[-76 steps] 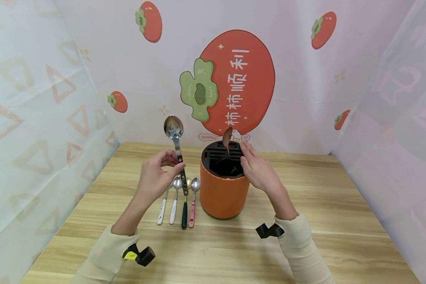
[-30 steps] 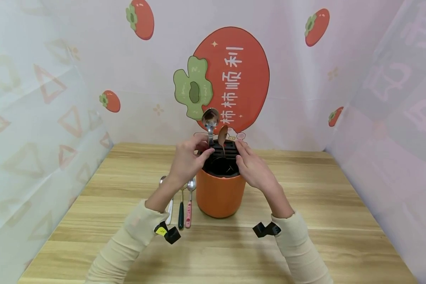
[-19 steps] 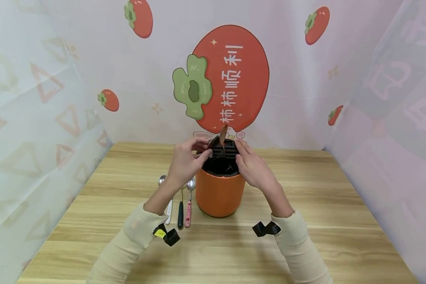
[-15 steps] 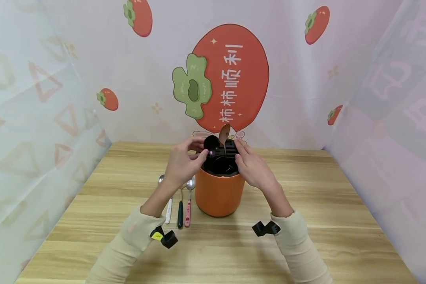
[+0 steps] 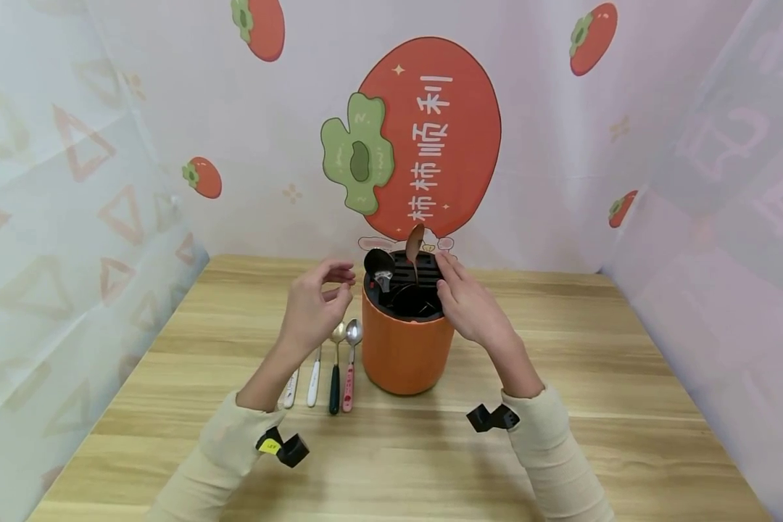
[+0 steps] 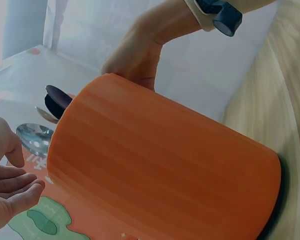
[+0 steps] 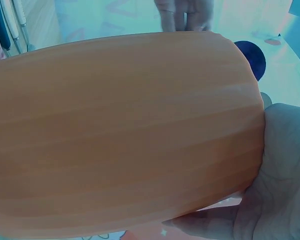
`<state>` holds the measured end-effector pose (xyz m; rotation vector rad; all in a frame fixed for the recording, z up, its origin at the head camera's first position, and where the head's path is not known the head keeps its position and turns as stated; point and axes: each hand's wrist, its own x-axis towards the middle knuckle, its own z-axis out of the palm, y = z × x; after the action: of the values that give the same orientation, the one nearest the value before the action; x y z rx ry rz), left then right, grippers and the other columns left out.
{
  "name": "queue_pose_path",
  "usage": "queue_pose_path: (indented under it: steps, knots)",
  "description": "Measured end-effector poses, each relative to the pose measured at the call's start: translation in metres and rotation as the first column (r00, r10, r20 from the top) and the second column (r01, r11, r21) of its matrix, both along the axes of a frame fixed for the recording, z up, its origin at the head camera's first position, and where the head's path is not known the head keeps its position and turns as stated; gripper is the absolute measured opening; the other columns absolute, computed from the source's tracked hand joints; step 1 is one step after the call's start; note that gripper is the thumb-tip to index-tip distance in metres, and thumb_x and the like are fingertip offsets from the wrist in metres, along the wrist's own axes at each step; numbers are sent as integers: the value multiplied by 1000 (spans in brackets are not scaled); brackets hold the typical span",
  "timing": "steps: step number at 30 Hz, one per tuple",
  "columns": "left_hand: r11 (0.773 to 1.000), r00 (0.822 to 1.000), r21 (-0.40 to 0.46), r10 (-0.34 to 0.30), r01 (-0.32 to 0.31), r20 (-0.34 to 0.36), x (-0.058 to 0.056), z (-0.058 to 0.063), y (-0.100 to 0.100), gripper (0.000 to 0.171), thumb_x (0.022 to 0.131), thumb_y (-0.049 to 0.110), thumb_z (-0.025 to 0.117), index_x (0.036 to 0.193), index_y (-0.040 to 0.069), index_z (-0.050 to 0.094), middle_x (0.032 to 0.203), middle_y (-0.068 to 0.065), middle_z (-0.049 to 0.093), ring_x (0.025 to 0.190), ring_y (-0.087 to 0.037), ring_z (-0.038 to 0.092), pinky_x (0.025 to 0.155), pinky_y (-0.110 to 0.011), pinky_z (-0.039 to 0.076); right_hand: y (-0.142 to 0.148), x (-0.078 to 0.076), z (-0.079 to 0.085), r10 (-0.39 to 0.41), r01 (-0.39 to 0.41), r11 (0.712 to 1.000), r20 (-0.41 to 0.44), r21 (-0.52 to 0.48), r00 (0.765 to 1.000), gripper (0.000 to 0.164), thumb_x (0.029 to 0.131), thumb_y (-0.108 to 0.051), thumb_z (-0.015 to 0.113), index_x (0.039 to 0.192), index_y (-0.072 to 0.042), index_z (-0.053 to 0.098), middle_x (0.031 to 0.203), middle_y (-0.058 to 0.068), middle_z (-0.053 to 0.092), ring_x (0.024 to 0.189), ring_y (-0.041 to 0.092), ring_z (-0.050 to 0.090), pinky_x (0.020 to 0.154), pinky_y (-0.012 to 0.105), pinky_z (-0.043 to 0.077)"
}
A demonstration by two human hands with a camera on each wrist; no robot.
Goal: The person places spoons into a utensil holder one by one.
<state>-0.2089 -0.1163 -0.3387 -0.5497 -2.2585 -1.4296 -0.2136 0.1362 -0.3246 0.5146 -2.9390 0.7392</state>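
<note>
Persimmon-print backdrop [image 5: 541,145], wood tabletop [image 5: 626,435]. The steel spoon [image 5: 380,265] stands bowl-up in the orange holder [image 5: 407,355], just right of the left grip [image 5: 316,299], which is loosely curved and empty. Right grip's [image 5: 475,308] got straight fingers against the holder's rim.

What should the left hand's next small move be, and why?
I'd probably lower the left hand to the pink-handled spoon and pinch its handle. That hand holds nothing, and the silver spoon beside it already juts from the orange holder. The pink-handled spoon lies nearest the holder in the row, while the right hand rests against the holder's top.
</note>
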Motion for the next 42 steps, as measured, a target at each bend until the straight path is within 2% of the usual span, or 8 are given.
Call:
queue_pose_path:
  steps: [7, 14, 22, 28, 33, 38, 42]
  knots:
    - [996, 998, -78, 41, -38, 41, 5, -13, -13, 26, 83, -2, 52, 107, -1, 62, 97, -11, 66, 91, -21, 64, 73, -25, 54, 1, 1, 1, 2, -2, 1000, -12, 3, 1000, 53, 100, -29, 23, 150, -14, 17, 156, 5, 16, 142, 23, 21, 108, 52, 27]
    - [987, 992, -147, 75, -60, 98, 7, -33, -29, 25, 82, -2, 53, 105, -4, 62, 93, -13, 65, 88, -22, 64, 71, -24, 55, 0, 1, 2, -4, 4, 1000, -14, -2, 1000, 52, 100, -29, 24, 150, -15, 18, 156, 2, 16, 141, 23, 23, 106, 54, 29]
    - [964, 977, -242, 151, -112, 152, 13, -59, -49, 23, 85, 3, 54, 106, -2, 61, 94, -15, 66, 87, -23, 64, 72, -28, 55, 0, 1, -1, -15, 14, 1000, -26, -20, 1000, 51, 100, -28, 24, 150, -14, 21, 156, 2, 18, 140, 24, 25, 104, 58, 29]
    - [948, 961, -292, 191, -127, 200, 14, -74, -60, 23, 86, 6, 55, 107, -3, 61, 97, -16, 66, 90, -25, 63, 75, -33, 55, 1, 0, -2, -26, 25, 999, -33, -42, 999, 50, 100, -28, 24, 149, -16, 22, 155, 2, 20, 140, 24, 26, 104, 58, 29]
    - [920, 949, -370, 223, -129, 222, 13, -85, -69, 25, 85, 5, 55, 106, -6, 61, 95, -17, 65, 87, -26, 63, 73, -33, 55, 3, 0, -2, -27, 25, 998, -38, -54, 999, 50, 100, -28, 24, 149, -17, 23, 155, 2, 21, 140, 23, 25, 104, 58, 28]
    - [873, 938, -474, 252, -116, 236, 10, -99, -78, 24, 83, 6, 58, 102, -9, 61, 90, -17, 66, 81, -27, 65, 69, -34, 55, 4, 0, -3, -19, 17, 998, -34, -64, 999, 50, 100, -28, 24, 149, -17, 24, 155, 0, 21, 140, 22, 24, 105, 56, 28]
    - [845, 925, -525, 278, -106, 259, 8, -107, -82, 27, 83, 7, 59, 104, -10, 60, 92, -20, 65, 82, -29, 65, 67, -37, 54, 4, 0, -3, -12, 9, 998, -39, -65, 999, 50, 100, -28, 24, 149, -17, 23, 155, 0, 20, 141, 22, 24, 105, 55, 28]
